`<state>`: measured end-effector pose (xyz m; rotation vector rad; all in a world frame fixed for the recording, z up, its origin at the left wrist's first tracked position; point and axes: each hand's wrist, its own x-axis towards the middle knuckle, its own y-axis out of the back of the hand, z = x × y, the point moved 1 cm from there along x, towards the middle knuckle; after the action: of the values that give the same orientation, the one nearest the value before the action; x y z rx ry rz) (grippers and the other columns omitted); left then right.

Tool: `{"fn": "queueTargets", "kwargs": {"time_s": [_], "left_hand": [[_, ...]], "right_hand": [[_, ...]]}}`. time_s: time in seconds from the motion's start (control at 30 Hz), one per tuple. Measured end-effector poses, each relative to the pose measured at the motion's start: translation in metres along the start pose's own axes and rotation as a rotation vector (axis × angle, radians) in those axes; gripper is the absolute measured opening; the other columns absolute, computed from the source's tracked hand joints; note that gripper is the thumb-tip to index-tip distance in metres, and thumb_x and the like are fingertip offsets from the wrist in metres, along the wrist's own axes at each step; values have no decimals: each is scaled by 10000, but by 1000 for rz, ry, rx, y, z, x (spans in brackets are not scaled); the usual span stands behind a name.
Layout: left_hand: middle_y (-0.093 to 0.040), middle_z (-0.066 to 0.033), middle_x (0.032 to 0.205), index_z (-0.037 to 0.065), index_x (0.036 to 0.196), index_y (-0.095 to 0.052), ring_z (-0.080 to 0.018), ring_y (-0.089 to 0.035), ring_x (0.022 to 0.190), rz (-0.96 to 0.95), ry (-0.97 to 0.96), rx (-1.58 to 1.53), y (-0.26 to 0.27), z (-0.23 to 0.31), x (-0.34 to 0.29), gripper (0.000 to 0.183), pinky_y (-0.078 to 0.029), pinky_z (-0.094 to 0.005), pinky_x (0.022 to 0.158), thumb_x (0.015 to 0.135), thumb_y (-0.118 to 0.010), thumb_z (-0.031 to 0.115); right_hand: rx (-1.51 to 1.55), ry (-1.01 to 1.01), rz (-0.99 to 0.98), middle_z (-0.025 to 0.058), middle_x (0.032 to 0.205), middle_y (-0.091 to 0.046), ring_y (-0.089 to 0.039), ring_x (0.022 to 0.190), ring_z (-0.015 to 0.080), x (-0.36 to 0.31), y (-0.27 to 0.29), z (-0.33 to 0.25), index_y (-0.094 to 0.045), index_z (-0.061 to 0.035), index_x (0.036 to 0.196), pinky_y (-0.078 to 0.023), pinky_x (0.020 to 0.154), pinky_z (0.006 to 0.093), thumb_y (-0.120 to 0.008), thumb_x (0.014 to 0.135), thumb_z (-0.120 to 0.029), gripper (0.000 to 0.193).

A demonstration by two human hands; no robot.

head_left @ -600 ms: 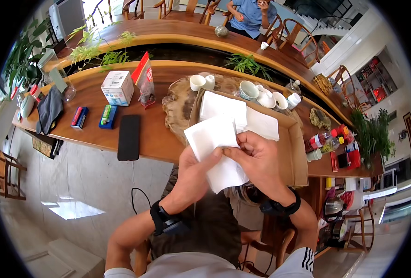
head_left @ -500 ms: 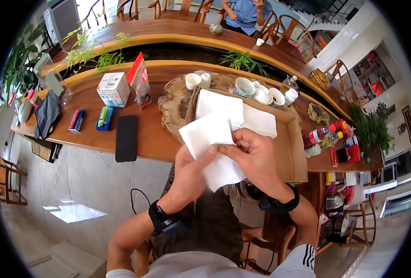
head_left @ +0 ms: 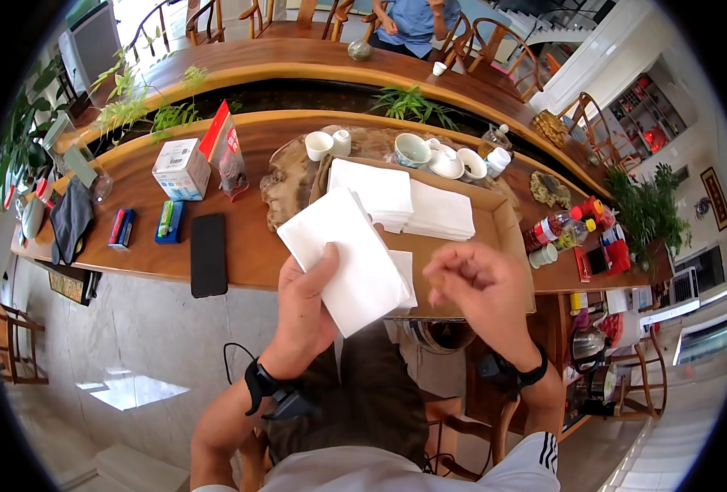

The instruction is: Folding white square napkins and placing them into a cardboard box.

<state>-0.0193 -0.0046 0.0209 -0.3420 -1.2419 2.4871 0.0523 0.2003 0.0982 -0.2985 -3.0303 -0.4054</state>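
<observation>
My left hand (head_left: 306,295) grips a folded white paper napkin (head_left: 351,258), thumb on top and fingers beneath. The napkin is tilted and covers the near left part of a shallow cardboard box (head_left: 507,246). Right of it, apart from the paper, my right hand (head_left: 482,287) hovers over the box's near side, fingers loosely curled with nothing visible in them. Inside the box lie a stack of white napkins (head_left: 372,187) and a second stack (head_left: 441,215) beside it. Another piece of white paper (head_left: 404,275) shows partly behind the held napkin.
Behind the box, cups and a lidded bowl (head_left: 445,161) stand on a wooden slab (head_left: 285,176). To the left lie a black phone (head_left: 208,254), small packets, a white carton (head_left: 181,168) and a red-topped bag (head_left: 230,156). Bottles (head_left: 552,230) stand right. A person (head_left: 413,29) sits across.
My right hand has come off the napkin and moved right. My left hand has shifted left with the napkin, which now lies as one flat folded rectangle. The view has shifted slightly.
</observation>
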Motion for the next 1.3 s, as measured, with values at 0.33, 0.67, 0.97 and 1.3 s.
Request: {"fn": "queueTargets", "kwargs": {"time_s": [0.33, 0.67, 0.97, 1.3], "left_hand": [[-650, -178, 1399, -19, 1502, -463, -274, -677, 1247, 5, 32, 52, 7, -7, 5, 529, -572, -440, 1058, 1070, -609, 250], [-633, -189, 1421, -24, 1500, -456, -284, -667, 1268, -12, 4, 46, 1, 1, 2, 492, -576, -438, 1062, 1086, -578, 212], [-673, -213, 1370, -51, 1467, -495, -296, -704, 1198, -7, 12, 7, 1, -2, 2, 425, -589, -439, 1030, 1091, -555, 139], [-696, -173, 1323, -34, 1413, -552, -250, -723, 1138, 21, 24, -28, 4, -3, 1, 383, -607, -415, 985, 1079, -603, 147]], "right_hand": [[632, 412, -856, 149, 729, -686, -618, 516, 253, -86, -5, -50, -623, 127, 1390, -437, 468, 373, -737, 985, -90, 473], [-542, 170, -92, 90, 791, -737, -684, 695, 114, 28, 56, -3, -732, 41, 946, -551, 626, 297, -655, 923, 48, 81], [-1101, 251, -228, 154, 891, -738, -699, 862, 341, 125, 105, 87, -787, -28, 1094, -531, 758, 434, -780, 877, -262, 320], [-1058, 239, -224, 204, 930, -724, -700, 926, 366, 135, 86, 115, -826, -27, 1020, -534, 820, 448, -804, 826, -218, 273]]}}
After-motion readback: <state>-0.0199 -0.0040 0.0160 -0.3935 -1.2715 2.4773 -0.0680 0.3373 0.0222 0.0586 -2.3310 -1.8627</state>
